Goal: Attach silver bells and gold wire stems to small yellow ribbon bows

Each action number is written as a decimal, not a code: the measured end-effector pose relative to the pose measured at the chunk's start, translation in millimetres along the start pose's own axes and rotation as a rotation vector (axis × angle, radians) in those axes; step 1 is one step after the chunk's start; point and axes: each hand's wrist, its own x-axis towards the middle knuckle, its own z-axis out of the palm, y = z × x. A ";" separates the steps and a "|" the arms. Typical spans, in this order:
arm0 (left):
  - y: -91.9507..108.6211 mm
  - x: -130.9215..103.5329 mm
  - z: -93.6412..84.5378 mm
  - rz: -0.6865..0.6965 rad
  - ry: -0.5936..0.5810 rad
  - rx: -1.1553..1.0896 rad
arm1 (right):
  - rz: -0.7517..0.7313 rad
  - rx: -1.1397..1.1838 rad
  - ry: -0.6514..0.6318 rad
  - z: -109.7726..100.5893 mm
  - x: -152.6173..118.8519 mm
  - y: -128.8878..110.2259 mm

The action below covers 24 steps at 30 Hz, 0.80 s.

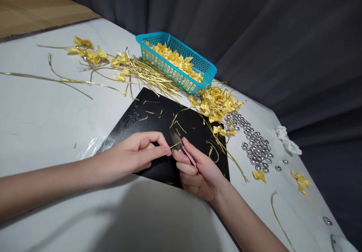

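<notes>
While left hand point(138, 152) pinches cord point(175, 145), right hand point(200, 173) gripping apparent snips point(190, 156), turquoise basket point(208, 77) holding yellow bows point(178, 61)

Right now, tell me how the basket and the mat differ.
The basket is blue; the mat is black. The basket has raised, perforated walls, while the mat is flat. The basket holds yellow ribbon pieces; the mat carries gold scraps. Both are on the white table.

left hand point(138, 152) bare | right hand point(199, 172) bare | forearms point(53, 184) uncovered | nails point(166, 151) seemingly short
</notes>
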 end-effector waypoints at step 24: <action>0.2 0.4 -1.2 -0.024 0.044 -0.090 | -0.023 0.049 0.075 4.2 0.3 2.2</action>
